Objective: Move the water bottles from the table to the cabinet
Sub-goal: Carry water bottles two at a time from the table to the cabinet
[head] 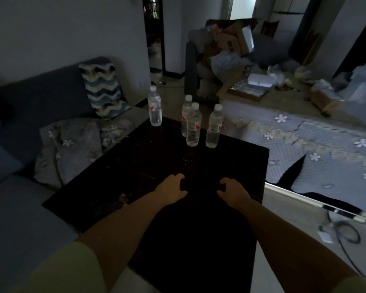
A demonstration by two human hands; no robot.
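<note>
Four bottles stand upright at the far end of the dark table [220, 166]: one [155, 106] alone by the far left corner, a second [186, 111] partly hidden behind a third [193, 125], and a fourth [215, 126] just right of those. Both hands reach out over the table, well short of the bottles. The left hand [171, 188] and right hand [232, 190] have loosely curled fingers, each grip holding nothing. A sofa [19, 98] flanks the table on the left.

Both arms extended forward; left hand [172, 186] and right hand [232, 189] side by side, fingers loosely curled, empty.
</note>
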